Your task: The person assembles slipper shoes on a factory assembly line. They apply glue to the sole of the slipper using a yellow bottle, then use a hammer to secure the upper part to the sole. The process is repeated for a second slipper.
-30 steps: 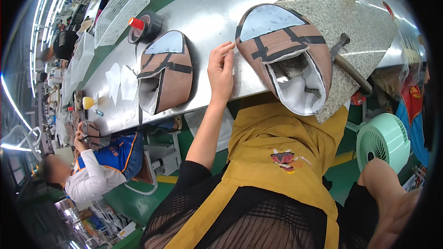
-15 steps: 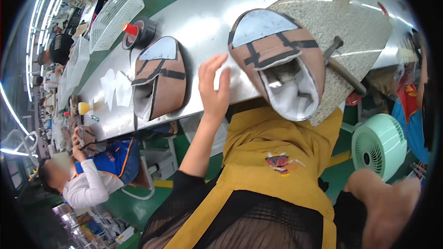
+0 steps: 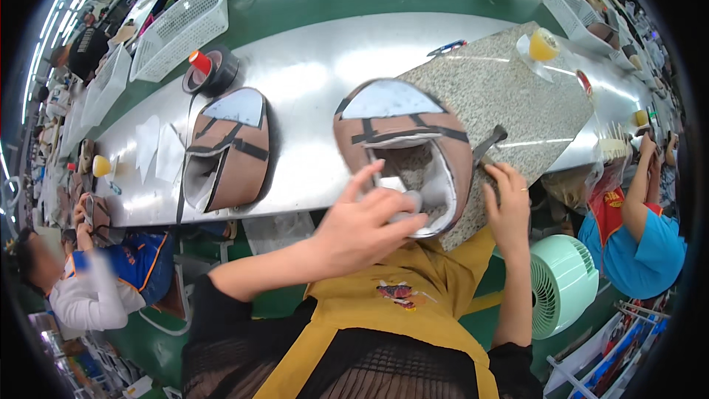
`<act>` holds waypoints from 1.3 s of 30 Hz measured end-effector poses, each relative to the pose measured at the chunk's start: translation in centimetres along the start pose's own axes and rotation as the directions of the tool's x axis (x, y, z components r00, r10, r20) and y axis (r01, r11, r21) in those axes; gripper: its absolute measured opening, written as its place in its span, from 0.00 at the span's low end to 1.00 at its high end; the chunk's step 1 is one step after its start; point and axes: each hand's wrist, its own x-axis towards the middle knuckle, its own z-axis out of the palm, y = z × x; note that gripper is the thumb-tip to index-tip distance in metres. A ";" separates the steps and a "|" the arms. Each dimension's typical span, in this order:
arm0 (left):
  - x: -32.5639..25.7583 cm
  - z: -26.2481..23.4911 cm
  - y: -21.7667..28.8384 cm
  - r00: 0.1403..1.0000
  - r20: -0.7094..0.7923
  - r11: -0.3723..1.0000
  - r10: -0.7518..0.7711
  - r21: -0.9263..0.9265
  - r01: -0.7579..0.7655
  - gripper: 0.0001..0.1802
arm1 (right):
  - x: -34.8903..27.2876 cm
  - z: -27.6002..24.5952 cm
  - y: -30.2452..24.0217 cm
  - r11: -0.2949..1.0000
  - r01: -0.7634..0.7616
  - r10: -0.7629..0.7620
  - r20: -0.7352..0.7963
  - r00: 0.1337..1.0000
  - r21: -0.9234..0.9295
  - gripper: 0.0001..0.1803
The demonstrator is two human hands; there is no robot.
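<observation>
A brown pouch-like piece (image 3: 456, 162) with black bands, a pale grey-blue end panel and a white-lined opening stands at the front of the table; its exact kind does not show. Closed at its near rim is my left hand (image 3: 373, 225), index finger stretched along the opening, beside something whitish and partly hidden. To the right, a hammer (image 3: 493, 140) lies against the granite slab (image 3: 509, 81). My right hand (image 3: 509, 203) curls over where its handle runs, hiding the grip. A second matching brown piece (image 3: 247, 174) stands on the left, untouched.
On the metal table (image 3: 310, 59) are black tape rolls (image 3: 221, 74) topped by a red cap, white sheets (image 3: 159, 148) and a yellow-topped holder (image 3: 543, 44). White baskets (image 3: 185, 33) stand beyond. A green fan (image 3: 565, 284) is at my right; people sit at both sides.
My left hand has moved right onto the brown piece's rim. The right hand has come up from the lower right to the hammer. The whole view has shifted.
</observation>
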 end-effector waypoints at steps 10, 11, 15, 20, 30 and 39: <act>20.6 -12.9 -11.0 0.981 0.188 0.996 0.054 0.060 -0.067 0.16 | 0.4 3.4 1.1 0.998 -0.050 0.059 -0.223 0.973 0.045 0.16; 22.8 -12.8 -12.5 0.986 0.154 0.994 0.067 0.074 -0.079 0.17 | 0.5 3.6 0.9 0.998 -0.053 0.061 -0.235 0.970 0.040 0.15; 29.9 -10.9 -19.4 0.994 -0.011 0.950 0.105 0.297 -0.097 0.21 | 0.5 4.1 0.8 0.999 -0.045 0.046 -0.258 0.965 0.010 0.15; 27.8 -7.1 -24.7 0.991 -0.118 0.897 0.059 0.443 -0.001 0.24 | 0.5 4.5 1.1 1.000 -0.021 0.025 -0.274 0.961 0.016 0.14; 0.5 -15.8 -11.9 0.762 -0.043 0.647 -0.646 0.498 0.577 0.17 | 4.1 3.9 4.8 1.000 -0.007 0.013 -0.270 0.963 0.025 0.13; -13.1 -6.9 -7.5 0.722 -0.442 0.416 -0.532 0.606 0.678 0.24 | 7.4 3.9 12.4 0.994 -0.066 0.035 -0.318 0.947 -0.088 0.15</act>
